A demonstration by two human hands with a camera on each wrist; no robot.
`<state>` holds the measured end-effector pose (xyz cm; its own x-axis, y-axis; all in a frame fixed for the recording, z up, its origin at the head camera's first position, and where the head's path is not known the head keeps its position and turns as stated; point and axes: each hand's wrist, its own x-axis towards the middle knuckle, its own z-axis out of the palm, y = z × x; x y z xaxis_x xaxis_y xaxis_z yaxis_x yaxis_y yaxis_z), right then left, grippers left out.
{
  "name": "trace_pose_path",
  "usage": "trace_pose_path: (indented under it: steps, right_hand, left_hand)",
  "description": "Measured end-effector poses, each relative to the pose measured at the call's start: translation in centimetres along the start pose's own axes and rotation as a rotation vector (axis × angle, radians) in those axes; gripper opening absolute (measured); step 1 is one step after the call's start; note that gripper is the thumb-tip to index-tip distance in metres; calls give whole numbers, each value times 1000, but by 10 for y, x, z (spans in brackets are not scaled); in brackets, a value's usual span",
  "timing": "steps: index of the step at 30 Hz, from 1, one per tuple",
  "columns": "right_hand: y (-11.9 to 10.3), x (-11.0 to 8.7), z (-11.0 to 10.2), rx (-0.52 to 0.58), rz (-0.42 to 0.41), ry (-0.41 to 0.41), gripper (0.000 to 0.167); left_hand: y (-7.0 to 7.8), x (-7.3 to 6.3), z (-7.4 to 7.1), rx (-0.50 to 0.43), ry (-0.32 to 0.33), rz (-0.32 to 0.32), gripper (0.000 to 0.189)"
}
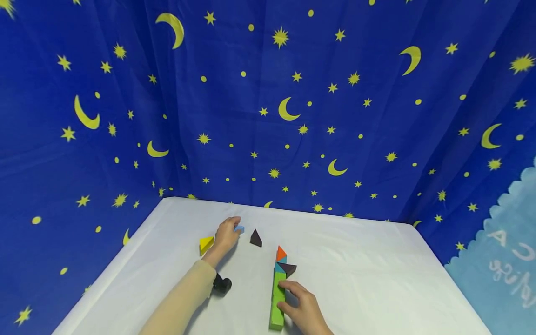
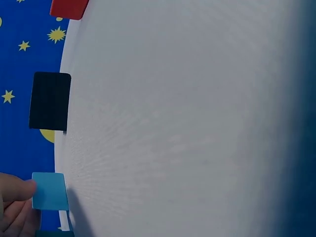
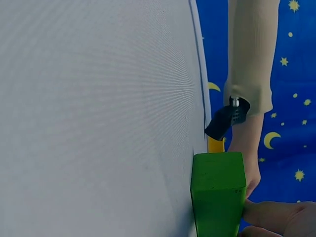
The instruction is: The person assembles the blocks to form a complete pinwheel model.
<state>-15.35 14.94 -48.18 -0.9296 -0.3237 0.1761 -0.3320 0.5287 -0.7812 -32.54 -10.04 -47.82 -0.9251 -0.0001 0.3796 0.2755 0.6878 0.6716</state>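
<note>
My left hand (image 1: 227, 235), at the far left part of the table, pinches a light blue block (image 1: 240, 229). In the left wrist view its thumb lies against the block's face, with the other fingers curled behind. My right hand (image 1: 304, 309) touches the right side of a line of green blocks (image 1: 278, 300), index finger and thumb spread apart. Beyond the green blocks, the line continues with blue triangular pieces (image 1: 279, 267), a dark triangular block (image 1: 288, 268) pointing right and an orange triangular block (image 1: 281, 253).
A dark triangular block (image 1: 256, 238) stands right of my left hand, and a yellow block (image 1: 206, 244) lies to its left. A black device (image 1: 222, 284) shows below the left forearm. White cloth covers the table (image 1: 368, 279); a blue star-patterned curtain (image 1: 234, 111) surrounds it.
</note>
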Motion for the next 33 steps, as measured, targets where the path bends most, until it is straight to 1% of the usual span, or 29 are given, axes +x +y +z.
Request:
trace_pose_path:
  steps: [3,6,8,10,12,14,15,18,21,23,25,28,31,33]
  right_hand:
    - [-1,-1,0,4,5,-3,45]
    - [0,-2,1,7,11,-3,45]
    - [0,-3,2,10,19,-8,45]
    - [1,-4,3,13,23,-14,45]
    - [1,-5,4,14,22,-18,45]
    - [1,-4,3,7,6,-9,45]
    - [1,-3,3,1,-6,-3,44]
    - [0,1,1,-33,-48,29,43]
    - [0,5,-2,-61,-75,61,42]
    - [0,6,-3,-63,-82,73,42]
    - [0,7,-4,-63,-82,77,42]
    - [-1,5,-3,-53,-74,68,43]
    - [0,3,-1,-44,-67,57,43]
    - [1,1,0,-41,-63,55,43]
  left_hand:
    - [-3,-3,0,8,4,34,35]
    - [-4,-8,-1,-3,24,98,34]
    - [-1,-15,-4,-27,35,149,34]
    - [4,-25,-8,-61,32,207,35]
    - [11,-36,-11,-96,0,254,35]
    - [18,-47,-13,-122,-48,304,36]
    - [20,-51,-12,-122,-68,329,36]
    - [25,-59,-8,-107,-120,386,35]
    - [28,-63,1,-93,-144,428,35]
    - [28,-64,5,-100,-146,435,36]
    - [27,-65,8,-114,-135,431,38]
    - [25,-68,9,-147,-126,391,42]
    - [23,-72,8,-158,-141,350,41]
    - [21,-74,8,-149,-158,339,39]
